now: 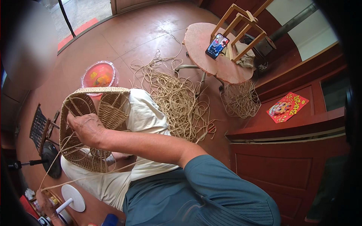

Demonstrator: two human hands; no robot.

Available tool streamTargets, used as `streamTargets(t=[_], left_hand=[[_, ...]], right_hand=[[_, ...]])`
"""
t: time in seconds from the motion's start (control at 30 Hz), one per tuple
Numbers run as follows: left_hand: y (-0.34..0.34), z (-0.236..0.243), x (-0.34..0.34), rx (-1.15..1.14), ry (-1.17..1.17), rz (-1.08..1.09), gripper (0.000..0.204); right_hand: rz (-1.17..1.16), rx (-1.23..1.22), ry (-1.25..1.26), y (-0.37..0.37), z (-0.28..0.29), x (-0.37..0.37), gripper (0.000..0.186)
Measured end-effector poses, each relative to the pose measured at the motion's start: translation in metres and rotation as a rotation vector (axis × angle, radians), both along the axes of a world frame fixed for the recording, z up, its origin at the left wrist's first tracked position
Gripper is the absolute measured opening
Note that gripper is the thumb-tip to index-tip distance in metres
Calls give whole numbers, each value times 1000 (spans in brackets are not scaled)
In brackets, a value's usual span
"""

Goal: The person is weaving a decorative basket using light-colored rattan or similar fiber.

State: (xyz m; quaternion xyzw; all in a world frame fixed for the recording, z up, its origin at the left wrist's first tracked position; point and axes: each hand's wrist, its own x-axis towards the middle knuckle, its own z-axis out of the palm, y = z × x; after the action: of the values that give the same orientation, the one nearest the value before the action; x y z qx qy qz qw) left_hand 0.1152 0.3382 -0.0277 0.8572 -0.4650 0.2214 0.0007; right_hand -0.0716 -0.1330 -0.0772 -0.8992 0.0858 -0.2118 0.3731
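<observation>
The woven basket (pixel 109 90) lies across the person's lap on pale trousers (pixel 147 113), its open side facing up. Its right side touches the cloth; its far rim comes close to the basin (pixel 85 81) on the floor (pixel 120 35).

The right hand (pixel 88 130) comes in from the right and reaches over the basket's left half. Its fingers are bent among loose strands and the inner weave; whether they grasp a strand or only press there, I cannot tell. The left hand (pixel 47 207) is low at the near left, well apart from the basket and partly lost toward the picture's dark rim. Its fingers grasp a cord (pixel 62 184), which runs taut from the basket and turns back from the hand toward the right.

Room by the left hand is narrow: a white disc on a stem (pixel 75 199) stands just to its right, and a black round base (pixel 52 160) stands farther off. To the right of the knees, a heap of cord (pixel 177 101) spreads up to the legs of the round counter (pixel 196 39), which carries a phone (pixel 217 46) and a wooden frame (pixel 250 47). The widest stretch of floor lies beyond the basin, left of the counter.
</observation>
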Motion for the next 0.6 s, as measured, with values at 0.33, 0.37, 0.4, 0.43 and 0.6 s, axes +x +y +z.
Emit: streamTargets(t=[0.33, 0.37, 0.4, 0.43, 0.6], left_hand=[[207, 19, 55, -150, 105, 370, 26], [204, 16, 47, -139, 200, 384, 24], [197, 9, 44, -127, 294, 392, 22], [190, 2, 41, -115, 390, 398, 21], [103, -38, -1, -53, 921, 407, 16]], right_hand=[[-116, -328, -44, 18, -5, 19, 26], [-110, -325, -54, 21, -5, 21, 26], [-124, -319, -83, 25, -6, 23, 26], [-138, -314, -111, 29, -7, 25, 25], [-213, -288, -163, 31, -8, 21, 27]])
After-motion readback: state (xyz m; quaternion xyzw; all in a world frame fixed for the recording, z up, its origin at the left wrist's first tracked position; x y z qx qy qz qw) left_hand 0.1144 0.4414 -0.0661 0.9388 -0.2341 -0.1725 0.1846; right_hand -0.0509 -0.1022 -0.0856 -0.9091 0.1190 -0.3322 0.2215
